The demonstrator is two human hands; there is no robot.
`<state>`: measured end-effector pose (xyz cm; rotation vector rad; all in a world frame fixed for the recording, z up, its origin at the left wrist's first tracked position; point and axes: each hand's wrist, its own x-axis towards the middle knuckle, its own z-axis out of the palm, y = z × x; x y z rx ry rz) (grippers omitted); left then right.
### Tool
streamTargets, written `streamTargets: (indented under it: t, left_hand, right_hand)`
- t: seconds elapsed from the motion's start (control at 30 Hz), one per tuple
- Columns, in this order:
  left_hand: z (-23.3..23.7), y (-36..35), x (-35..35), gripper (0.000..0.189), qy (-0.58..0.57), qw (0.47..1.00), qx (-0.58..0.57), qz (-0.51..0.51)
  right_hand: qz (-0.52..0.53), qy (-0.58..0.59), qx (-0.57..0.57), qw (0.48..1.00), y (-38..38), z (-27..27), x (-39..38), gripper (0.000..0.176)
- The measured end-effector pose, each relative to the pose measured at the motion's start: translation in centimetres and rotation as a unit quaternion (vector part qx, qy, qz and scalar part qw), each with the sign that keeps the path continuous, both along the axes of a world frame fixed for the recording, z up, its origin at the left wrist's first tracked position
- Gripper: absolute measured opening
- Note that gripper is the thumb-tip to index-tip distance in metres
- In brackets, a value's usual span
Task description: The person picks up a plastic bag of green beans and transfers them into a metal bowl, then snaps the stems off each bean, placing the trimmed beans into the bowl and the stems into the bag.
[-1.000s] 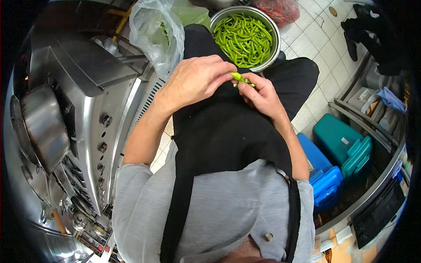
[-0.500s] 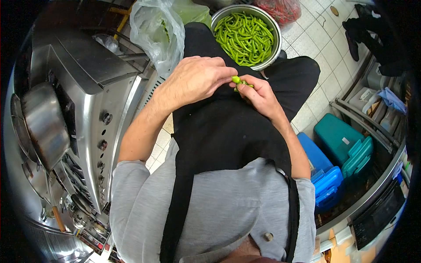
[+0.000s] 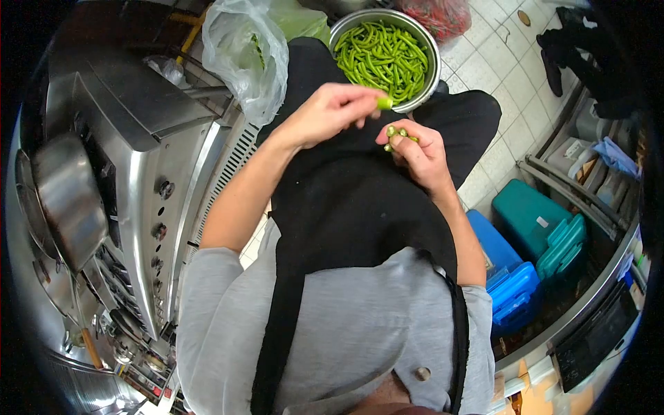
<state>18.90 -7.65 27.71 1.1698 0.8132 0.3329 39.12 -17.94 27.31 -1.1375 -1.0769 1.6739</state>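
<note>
My left hand [image 3: 332, 114] pinches a green chili pepper [image 3: 384, 103] between thumb and fingers, close to the near rim of the metal bowl [image 3: 436, 79]. That bowl is full of long green chili peppers [image 3: 387, 59]. My right hand [image 3: 420, 153] is closed round several small green chili pieces [image 3: 394, 133], whose pale round ends show between thumb and fingers. How far they reach into the palm is hidden. Both hands are over my lap, on the black apron [image 3: 360, 207], and are apart from each other.
A clear plastic bag [image 3: 245, 62] with some green inside stands left of the bowl. Behind the bowl lies a bag of red peppers [image 3: 439, 17]. A steel stove [image 3: 149, 207] is at left; blue [image 3: 508, 270] and teal bins [image 3: 536, 214] are at right. A person's dark shoe [image 3: 551, 72] shows.
My left hand has moved away from my right, forward toward the bowl, carrying a green chili pepper. My right hand stays nearly in place, and the pale ends of its pieces now show.
</note>
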Motion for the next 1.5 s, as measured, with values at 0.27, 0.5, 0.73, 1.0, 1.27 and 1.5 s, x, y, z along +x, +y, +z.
streamTargets:
  t: [0.27, 0.5, 0.73, 1.0, 1.27, 1.5]
  left_hand:
    - [-1.3, 2.4, 0.3, 0.042, 0.073, 0.904, 0.376, 0.189]
    - [-9.4, 3.9, -12.1, 0.067, 0.226, 0.711, 0.237, 0.623]
    - [-17.0, 4.3, -16.3, 0.043, 0.361, 0.810, 0.018, 0.461]
    - [-9.4, 0.5, -15.2, 0.022, 0.195, 0.747, 0.213, 0.598]
    - [-7.8, -2.9, -13.1, 0.017, -0.012, 0.705, 0.118, 0.699]
    - [-6.4, -4.8, -13.9, 0.015, -0.113, 0.668, 0.041, 0.734]
  right_hand:
    - [-0.009, -0.026, -0.086, 0.996, 0.8, 0.3, -0.5, 0.018]
    - [0.033, -0.038, -0.103, 0.993, 2.7, -0.2, -2.4, 0.023]
    - [0.184, -0.084, -0.087, 0.975, 9.5, 3.1, -10.6, 0.025]
    - [0.245, -0.026, -0.064, 0.967, 15.0, 2.5, -20.0, 0.031]
    - [0.142, -0.022, -0.107, 0.984, 19.8, -0.7, -23.3, 0.045]
    - [0.214, -0.260, 0.065, 0.939, 21.5, -3.7, -21.5, 0.068]
